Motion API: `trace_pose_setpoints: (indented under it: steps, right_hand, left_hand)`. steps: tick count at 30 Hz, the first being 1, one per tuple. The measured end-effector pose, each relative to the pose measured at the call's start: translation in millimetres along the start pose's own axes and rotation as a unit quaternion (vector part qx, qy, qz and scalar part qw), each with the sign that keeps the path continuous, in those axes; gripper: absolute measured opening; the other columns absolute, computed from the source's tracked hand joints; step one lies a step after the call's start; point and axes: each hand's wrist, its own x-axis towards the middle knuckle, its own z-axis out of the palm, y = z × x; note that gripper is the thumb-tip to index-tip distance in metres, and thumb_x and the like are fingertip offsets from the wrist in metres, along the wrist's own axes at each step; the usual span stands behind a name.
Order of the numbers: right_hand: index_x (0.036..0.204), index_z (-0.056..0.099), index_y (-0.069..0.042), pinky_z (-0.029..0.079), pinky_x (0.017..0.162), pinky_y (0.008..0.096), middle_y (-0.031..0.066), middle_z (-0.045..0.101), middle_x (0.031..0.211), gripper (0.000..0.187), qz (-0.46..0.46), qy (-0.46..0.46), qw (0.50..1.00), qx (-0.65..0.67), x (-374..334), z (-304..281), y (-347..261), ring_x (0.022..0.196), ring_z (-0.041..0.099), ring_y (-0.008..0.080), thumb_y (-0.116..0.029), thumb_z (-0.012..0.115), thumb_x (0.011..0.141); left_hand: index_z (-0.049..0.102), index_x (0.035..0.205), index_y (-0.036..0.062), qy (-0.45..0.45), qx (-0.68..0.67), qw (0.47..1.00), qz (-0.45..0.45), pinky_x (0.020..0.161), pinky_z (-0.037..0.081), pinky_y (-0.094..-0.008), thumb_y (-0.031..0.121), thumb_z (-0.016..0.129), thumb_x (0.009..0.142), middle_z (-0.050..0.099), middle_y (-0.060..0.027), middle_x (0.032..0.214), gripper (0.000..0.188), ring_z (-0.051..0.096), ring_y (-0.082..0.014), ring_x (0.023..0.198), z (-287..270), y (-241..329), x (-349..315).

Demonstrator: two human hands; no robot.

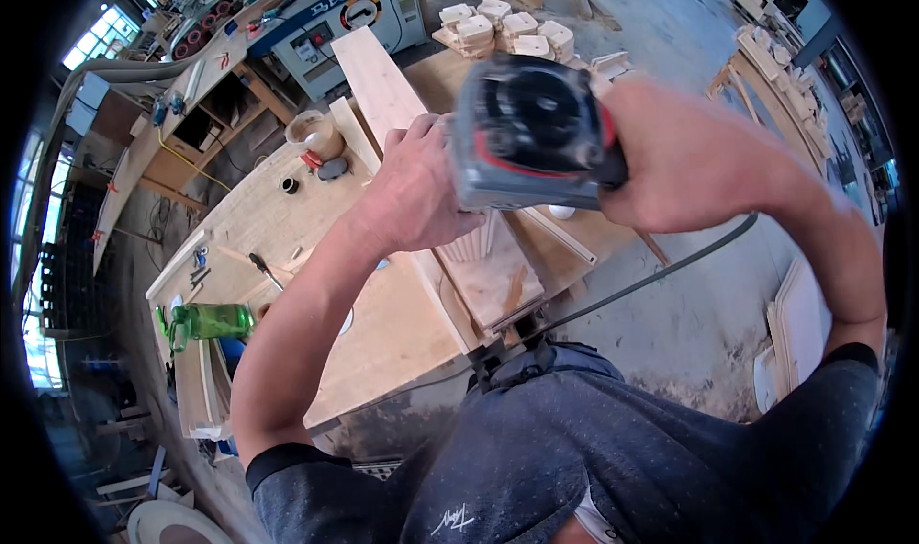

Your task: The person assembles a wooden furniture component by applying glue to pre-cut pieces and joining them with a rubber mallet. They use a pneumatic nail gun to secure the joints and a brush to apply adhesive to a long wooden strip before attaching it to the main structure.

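My right hand (670, 156) is closed round the handle of a grey, black and red power tool that looks like a nail gun (536, 127). Motion blurs both slightly. Close beside the tool, my left hand (416, 185) curls its fingers over a wooden workpiece, its far fingers partly behind the tool. Below that hand a stack of narrow, ridged wood pieces (469, 245) shows on a thick pale board (493, 285). The tool's body hides the contact point with the wood. A long plank (378, 79) extends away beyond my left hand.
A dark hose (661, 274) runs at the right. On the workbench (383, 381) are a green bottle (215, 321), a bucket (314, 134), a black-handled tool (263, 268) and a small black cup (289, 186). Stacked wood blocks (474, 32) and a blue machine (354, 27) stand beyond.
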Motion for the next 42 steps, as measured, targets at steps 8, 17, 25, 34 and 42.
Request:
trace_pose_setpoints:
  steps: [8,17,25,34,42]
  right_hand:
    - [0.117,0.074,-0.001,0.055,0.072,0.0322,0.0034,0.074,0.090,0.036,0.142,0.017,0.927,0.346,-87,101,79,0.078,0.066,0.0091,-0.011,0.077,0.083]
    - [0.107,0.076,0.000,0.055,0.076,0.0409,0.0123,0.073,0.081,0.033,0.255,-0.060,0.926,0.272,-120,196,121,0.076,0.065,0.0207,-0.018,0.073,0.080]
    - [0.111,0.074,0.004,0.055,0.081,0.0355,0.0058,0.073,0.090,0.037,0.274,0.026,0.849,0.452,-146,228,141,0.086,0.061,0.0112,-0.016,0.076,0.080]
    - [0.121,0.066,0.005,0.056,0.087,0.0446,0.0221,0.074,0.098,0.041,0.274,-0.106,0.900,0.322,-88,226,147,0.092,0.073,0.0358,-0.017,0.070,0.087]
    - [0.161,0.040,-0.001,0.055,0.097,0.0551,0.0265,0.070,0.123,0.074,-0.024,-0.077,0.992,0.102,23,312,94,0.113,0.068,0.0480,-0.013,0.071,0.094]
  left_hand:
    - [0.050,0.160,0.0124,0.144,0.242,0.951,0.129,0.127,0.030,-0.0581,0.034,0.090,0.079,0.049,-0.0156,0.160,0.093,0.038,-0.0329,0.155,34,50,-15]
    - [0.076,0.134,0.0050,-0.297,0.646,0.700,0.070,0.117,0.037,-0.0676,0.027,0.060,0.102,0.065,-0.0161,0.149,0.042,0.054,-0.0414,0.142,149,48,51]
    - [0.072,0.131,0.0086,-0.332,0.478,0.802,-0.139,0.104,0.044,-0.0563,0.028,0.083,0.080,0.072,-0.0090,0.126,0.056,0.065,-0.0289,0.121,94,-19,72]
    - [0.051,0.140,-0.0014,0.134,0.129,0.937,-0.296,0.109,0.050,-0.0512,0.035,0.095,0.065,0.062,-0.0231,0.132,0.095,0.064,-0.0388,0.122,30,-51,-26]
    - [0.048,0.137,-0.0062,0.326,-0.298,0.866,-0.235,0.107,0.053,-0.0443,0.019,0.101,0.063,0.063,-0.0199,0.130,0.095,0.065,-0.0321,0.121,135,-83,-29]
